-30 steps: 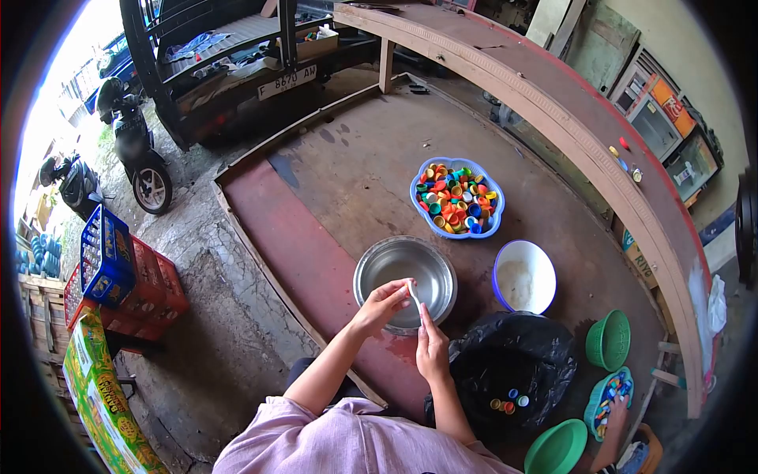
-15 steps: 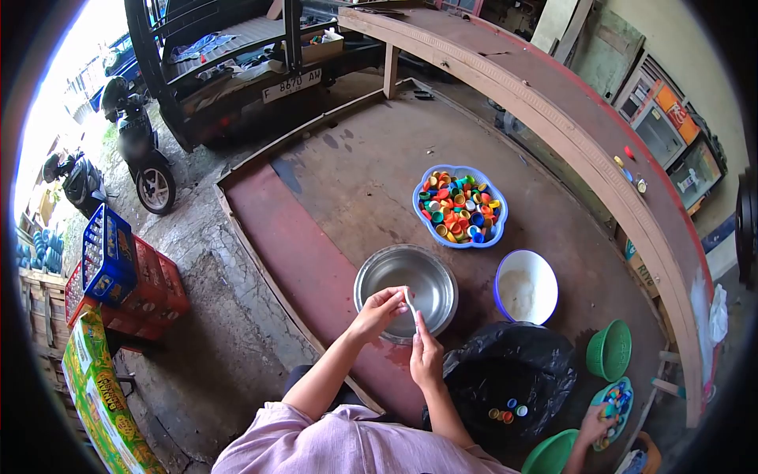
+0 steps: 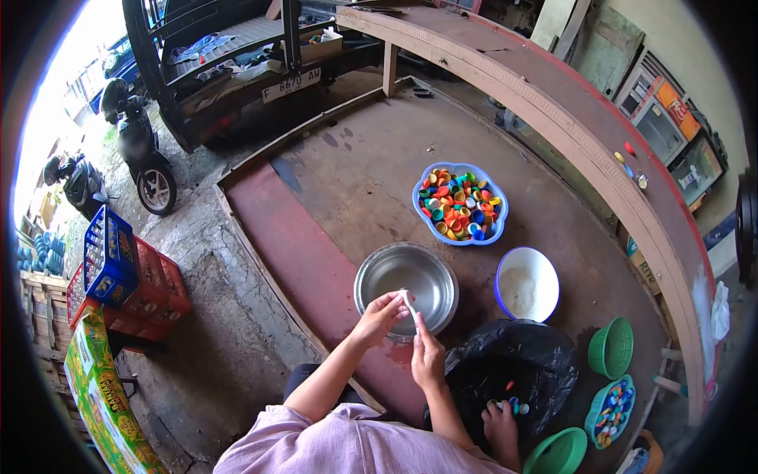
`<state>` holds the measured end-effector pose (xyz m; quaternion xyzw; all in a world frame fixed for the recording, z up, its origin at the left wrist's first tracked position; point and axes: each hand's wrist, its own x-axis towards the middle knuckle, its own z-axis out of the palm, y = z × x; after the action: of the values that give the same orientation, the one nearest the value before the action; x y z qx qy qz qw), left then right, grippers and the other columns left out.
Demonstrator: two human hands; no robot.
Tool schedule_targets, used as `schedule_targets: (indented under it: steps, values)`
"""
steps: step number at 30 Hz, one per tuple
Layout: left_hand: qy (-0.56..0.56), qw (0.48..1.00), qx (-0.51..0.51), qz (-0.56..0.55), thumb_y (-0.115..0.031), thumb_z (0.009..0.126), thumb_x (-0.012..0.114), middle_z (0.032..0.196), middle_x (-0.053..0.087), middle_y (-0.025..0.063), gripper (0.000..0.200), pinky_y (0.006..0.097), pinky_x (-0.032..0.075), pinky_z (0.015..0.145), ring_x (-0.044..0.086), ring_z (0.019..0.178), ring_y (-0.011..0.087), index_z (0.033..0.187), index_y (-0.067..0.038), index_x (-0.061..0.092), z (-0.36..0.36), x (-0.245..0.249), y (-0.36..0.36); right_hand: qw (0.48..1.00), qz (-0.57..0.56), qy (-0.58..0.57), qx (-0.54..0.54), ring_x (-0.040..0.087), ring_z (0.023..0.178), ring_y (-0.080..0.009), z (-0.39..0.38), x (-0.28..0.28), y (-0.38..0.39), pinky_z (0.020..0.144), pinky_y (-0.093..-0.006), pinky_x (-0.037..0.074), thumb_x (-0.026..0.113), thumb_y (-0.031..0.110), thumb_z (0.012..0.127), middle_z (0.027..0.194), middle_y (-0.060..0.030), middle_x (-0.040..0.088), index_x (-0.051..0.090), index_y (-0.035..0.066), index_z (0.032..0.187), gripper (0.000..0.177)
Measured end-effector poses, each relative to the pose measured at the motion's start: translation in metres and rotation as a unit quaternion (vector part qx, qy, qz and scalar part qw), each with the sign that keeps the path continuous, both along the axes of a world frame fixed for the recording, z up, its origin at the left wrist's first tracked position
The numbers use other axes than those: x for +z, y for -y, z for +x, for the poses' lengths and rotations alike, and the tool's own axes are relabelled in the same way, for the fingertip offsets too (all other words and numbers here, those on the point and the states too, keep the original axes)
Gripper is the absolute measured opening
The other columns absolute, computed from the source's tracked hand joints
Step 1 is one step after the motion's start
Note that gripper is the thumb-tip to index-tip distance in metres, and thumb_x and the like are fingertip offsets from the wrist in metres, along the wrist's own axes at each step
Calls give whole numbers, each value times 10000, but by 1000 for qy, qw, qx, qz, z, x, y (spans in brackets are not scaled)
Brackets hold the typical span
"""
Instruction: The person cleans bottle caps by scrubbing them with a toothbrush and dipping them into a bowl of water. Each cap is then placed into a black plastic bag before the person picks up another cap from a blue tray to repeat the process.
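Head view: your left hand (image 3: 380, 314) and right hand (image 3: 427, 359) meet over the near rim of the steel bowl (image 3: 395, 272). Between them is a small white piece (image 3: 408, 301). The left fingers (image 3: 397, 299) are pinched on its upper end, and the right fingers (image 3: 418, 322) are closed together and nipping the lower end. It is too small to tell what it is. The piece is in the air above the bowl, not lying in it. The bowl's bottom looks nearly bare, with only a pale smear or glint, so by my reading little has gone into it. Beyond it on the wooden platform (image 3: 339, 174), the blue tray (image 3: 416, 197) is heaped with coloured bottle caps (image 3: 459, 207), which suggests most of the stock is untouched. To the right of the steel bowl, the white bowl with a blue rim (image 3: 545, 265) holds a thin pale layer. Just right of your right wrist is a black bag (image 3: 521, 355) with a few loose caps on it, and another person's hand (image 3: 500, 423) rests on those. Further right are two green baskets (image 3: 612, 347) (image 3: 559, 452) and a small blue basket of caps (image 3: 608, 407). Judged from this, the work is at an early stage, with one piece in hand and the bulk left.
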<state>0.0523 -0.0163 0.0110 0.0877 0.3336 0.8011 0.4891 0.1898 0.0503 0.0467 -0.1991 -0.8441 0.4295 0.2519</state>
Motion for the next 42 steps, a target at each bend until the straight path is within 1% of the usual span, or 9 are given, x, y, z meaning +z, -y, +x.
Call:
schedule_targets:
  steps: [13, 21, 22, 28, 31, 33, 37, 39, 42]
  values:
    - [-5, 999, 45, 28, -186, 933, 464, 1027, 578, 49, 254, 238, 471, 832, 565, 895, 97, 1125, -26, 505, -6, 6, -7, 999, 38, 2, -39, 603, 884, -366, -13, 0, 8, 724, -395, 489, 438, 98, 891, 1019, -233, 597, 435, 60, 1291, 402]
    - [-37, 999, 22, 19, -200, 932, 468, 1029, 572, 36, 238, 245, 465, 842, 564, 906, 103, 1104, -39, 508, -8, 11, -5, 997, 36, -62, -33, 587, 945, -367, -19, 6, 14, 762, -392, 481, 411, 88, 897, 1078, -249, 568, 428, 42, 1292, 398]
    - [-41, 998, 12, 35, -201, 928, 479, 1027, 569, 27, 238, 248, 465, 842, 563, 898, 98, 1105, -45, 507, -6, 11, -3, 1000, 16, 2, -26, 586, 951, -367, -15, 8, 6, 769, -392, 481, 409, 95, 899, 1084, -240, 571, 420, 43, 1297, 402]
    - [-55, 998, 36, 8, -193, 927, 481, 990, 568, 20, 227, 238, 464, 825, 557, 874, 80, 1093, -41, 518, -11, 20, -4, 998, 26, -29, -46, 591, 985, -337, -20, 11, 16, 820, -364, 467, 439, 74, 887, 1090, -247, 571, 452, 27, 1272, 388]
    - [-62, 998, 14, 8, -195, 930, 477, 994, 571, 23, 235, 229, 463, 819, 559, 862, 81, 1100, -37, 514, -10, 7, 0, 997, -12, 49, -50, 593, 951, -358, -19, 8, -9, 782, -376, 484, 433, 49, 878, 1081, -239, 577, 427, 30, 1289, 411]
    - [-45, 999, 19, 15, -194, 930, 475, 998, 571, 23, 243, 227, 464, 816, 560, 859, 80, 1107, -32, 512, -11, 7, -1, 997, 25, -28, -64, 593, 934, -365, -19, 5, -12, 777, -379, 486, 440, 56, 875, 1055, -241, 584, 429, 37, 1287, 413]
    - [-17, 999, 31, 19, -184, 930, 474, 994, 572, 28, 244, 224, 467, 808, 564, 847, 81, 1115, -29, 514, -14, 12, -4, 999, 30, 23, 8, 574, 1025, -333, -13, 4, -4, 837, -353, 458, 409, 38, 890, 1127, -254, 553, 431, -13, 1272, 386]
    - [-34, 999, 26, 14, -181, 931, 472, 1001, 574, 33, 241, 221, 463, 812, 562, 865, 83, 1113, -29, 516, -14, 5, -5, 999, -16, -4, -34, 579, 1017, -333, -16, 5, -12, 831, -358, 461, 419, 49, 890, 1119, -252, 558, 435, -22, 1265, 382]
    - [2, 999, 34, 28, -180, 927, 480, 999, 575, 32, 246, 226, 467, 815, 562, 877, 89, 1113, -24, 515, -16, 8, -2, 999, 48, -4, -18, 594, 918, -371, -17, 1, 0, 759, -397, 482, 433, 68, 880, 1050, -231, 589, 440, 22, 1276, 398]
